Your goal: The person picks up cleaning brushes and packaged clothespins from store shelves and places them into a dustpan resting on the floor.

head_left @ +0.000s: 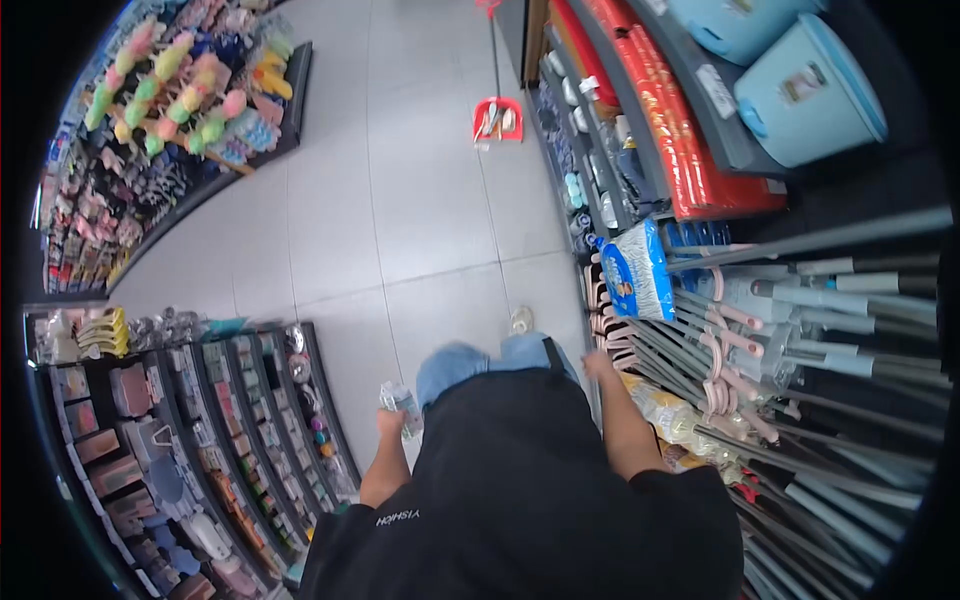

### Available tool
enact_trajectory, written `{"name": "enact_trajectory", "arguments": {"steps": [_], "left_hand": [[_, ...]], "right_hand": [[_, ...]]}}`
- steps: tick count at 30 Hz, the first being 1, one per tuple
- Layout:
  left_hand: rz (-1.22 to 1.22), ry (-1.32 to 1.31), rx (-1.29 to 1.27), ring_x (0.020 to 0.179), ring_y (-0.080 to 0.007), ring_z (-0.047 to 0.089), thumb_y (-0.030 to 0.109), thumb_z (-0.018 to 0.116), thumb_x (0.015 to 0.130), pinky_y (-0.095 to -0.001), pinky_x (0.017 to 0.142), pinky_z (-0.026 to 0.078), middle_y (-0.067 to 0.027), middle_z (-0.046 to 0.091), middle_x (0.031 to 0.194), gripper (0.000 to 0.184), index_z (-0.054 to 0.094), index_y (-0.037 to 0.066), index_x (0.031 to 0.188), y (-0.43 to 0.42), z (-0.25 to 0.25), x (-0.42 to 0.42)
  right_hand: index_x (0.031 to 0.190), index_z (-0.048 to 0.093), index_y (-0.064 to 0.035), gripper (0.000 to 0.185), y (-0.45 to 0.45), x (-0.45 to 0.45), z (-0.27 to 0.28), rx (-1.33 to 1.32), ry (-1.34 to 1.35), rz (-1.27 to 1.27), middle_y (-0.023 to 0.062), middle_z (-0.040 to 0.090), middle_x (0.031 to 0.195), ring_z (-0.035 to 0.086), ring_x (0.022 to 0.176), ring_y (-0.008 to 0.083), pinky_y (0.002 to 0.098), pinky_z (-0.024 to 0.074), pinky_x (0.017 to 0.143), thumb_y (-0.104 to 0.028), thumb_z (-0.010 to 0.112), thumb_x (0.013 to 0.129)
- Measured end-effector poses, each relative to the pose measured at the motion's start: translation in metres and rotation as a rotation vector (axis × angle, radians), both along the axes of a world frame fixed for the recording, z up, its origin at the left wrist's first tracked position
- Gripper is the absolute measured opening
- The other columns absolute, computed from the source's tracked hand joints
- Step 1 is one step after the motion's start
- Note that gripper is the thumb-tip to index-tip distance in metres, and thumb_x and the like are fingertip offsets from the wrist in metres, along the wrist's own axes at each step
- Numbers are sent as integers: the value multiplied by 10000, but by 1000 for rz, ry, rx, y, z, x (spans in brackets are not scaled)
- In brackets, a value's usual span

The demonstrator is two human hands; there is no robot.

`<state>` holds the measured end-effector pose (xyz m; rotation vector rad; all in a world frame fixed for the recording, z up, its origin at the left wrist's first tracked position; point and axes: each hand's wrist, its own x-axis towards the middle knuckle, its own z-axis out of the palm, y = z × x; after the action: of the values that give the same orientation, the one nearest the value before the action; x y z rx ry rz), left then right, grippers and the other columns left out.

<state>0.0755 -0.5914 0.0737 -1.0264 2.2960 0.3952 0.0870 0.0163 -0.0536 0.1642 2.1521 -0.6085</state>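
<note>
My left hand (391, 421) hangs at my side, closed around a crinkly clear plastic package (400, 400) with some white on it. What is inside the package is too small to make out. My right hand (600, 366) is at my other side, close to a row of pink-ended hooks or hangers (612, 340) on the right shelf. It looks blurred, and its fingers do not show clearly. A blue and white packet (636, 270) sits on the shelf just ahead of that hand.
Long mop or broom handles (840, 330) jut out at my right. Light blue bins (810, 90) stand above red packages (670, 120). A red dustpan (498, 120) lies on the grey tiled floor (430, 200) ahead. Racks of small goods (230, 400) line my left.
</note>
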Motion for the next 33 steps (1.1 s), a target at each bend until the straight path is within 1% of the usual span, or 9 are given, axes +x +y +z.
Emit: {"name": "enact_trajectory", "arguments": {"steps": [4, 10, 14, 17, 19, 23, 26, 29, 33], "left_hand": [[121, 69, 14, 837, -354, 659, 223, 780, 549, -420, 719, 526, -235, 658, 888, 514, 592, -89, 911, 16, 7, -31], [145, 71, -29, 761, -336, 667, 231, 787, 552, -404, 672, 527, -197, 667, 777, 392, 625, -58, 762, -10, -28, -111], [85, 181, 14, 752, -331, 669, 227, 791, 546, -406, 659, 526, -192, 666, 758, 378, 622, -53, 736, -39, -66, -233], [49, 71, 129, 887, -387, 646, 262, 777, 557, -430, 771, 519, -238, 656, 911, 544, 584, -68, 943, -50, -49, -363], [-46, 331, 104, 820, -343, 656, 246, 803, 532, -410, 703, 516, -231, 658, 877, 545, 587, -70, 921, -52, -57, -451], [-298, 362, 293, 936, -362, 631, 271, 776, 589, -411, 815, 504, -257, 631, 995, 649, 519, -69, 1079, -12, 7, -636], [-316, 417, 652, 923, -286, 635, 205, 773, 652, -373, 810, 506, -204, 640, 1009, 588, 522, -71, 1107, 46, 57, -741], [-318, 327, 954, 939, -222, 621, 153, 759, 709, -331, 841, 491, -150, 636, 1039, 555, 513, -68, 1154, 123, 123, -809], [-322, 166, 1203, 984, -219, 607, 137, 753, 724, -332, 887, 466, -147, 622, 1088, 561, 501, -60, 1185, 195, 140, -856]], "right_hand": [[693, 654, -26, 268, -2, -141, 36, 138, 287, -318, 189, 634, 659, 641, 613, 309, 374, 520, 612, -267, 564, 769], [816, 681, -37, 201, -41, -337, 58, -22, 297, -450, 94, 664, 686, 647, 605, 188, 331, 517, 576, -219, 598, 795], [857, 702, -62, 265, -89, -432, 55, -176, 185, -639, 147, 687, 838, 657, 815, 320, 408, 509, 766, -298, 619, 771], [907, 700, -68, 296, -142, -498, 87, -204, 146, -666, 137, 690, 882, 661, 848, 280, 375, 512, 784, -329, 618, 793], [919, 676, -28, 263, -171, -544, 104, -211, 359, -566, 107, 674, 796, 642, 719, 202, 322, 513, 679, -266, 626, 819], [993, 646, 12, 324, -205, -605, 166, -352, 447, -682, 110, 678, 842, 648, 776, 173, 296, 512, 719, -270, 661, 835], [1157, 561, 33, 487, -210, -646, 190, -506, 342, -832, 154, 641, 1063, 621, 951, 202, 307, 496, 806, -305, 689, 831], [1278, 446, 50, 639, -217, -683, 212, -626, 293, -971, 195, 538, 1248, 566, 1073, 235, 322, 472, 870, -314, 707, 822], [1316, 401, 40, 685, -209, -729, 206, -888, 246, -1074, 194, 506, 1257, 551, 1080, 237, 331, 469, 868, -294, 722, 811]]}}
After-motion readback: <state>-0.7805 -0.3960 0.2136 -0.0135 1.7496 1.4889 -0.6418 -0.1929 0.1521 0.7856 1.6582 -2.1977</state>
